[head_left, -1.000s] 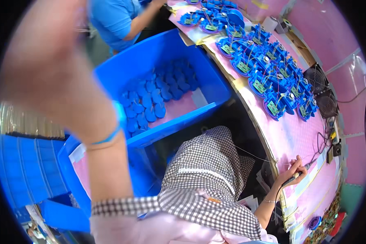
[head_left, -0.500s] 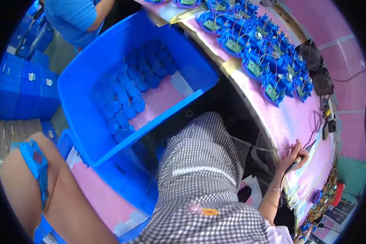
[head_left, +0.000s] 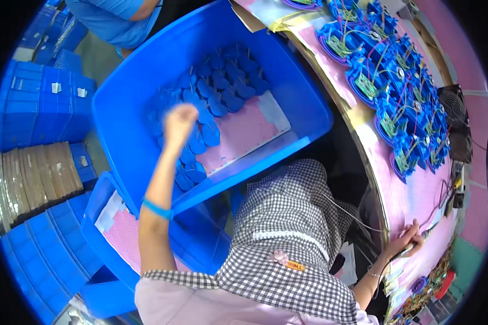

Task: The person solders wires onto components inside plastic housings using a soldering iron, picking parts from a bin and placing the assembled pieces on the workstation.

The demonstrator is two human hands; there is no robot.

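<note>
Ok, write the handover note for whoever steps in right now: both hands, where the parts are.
Left hand: reaching into the big blue bin, over the small blue parts; grip blurred, cannot tell if it holds one.
Right hand: on the pink bench, closed on a thin pen-like tool.
Done: a row of wired blue assemblies lies on the bench.
Left: many loose parts lie in the bin on a pink sheet.

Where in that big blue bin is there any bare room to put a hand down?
Inside the large blue plastic bin, the bare pink liner sheet lies free between the heap of small blue plastic parts and the near wall. The left hand reaches over the crowded heap.
</note>
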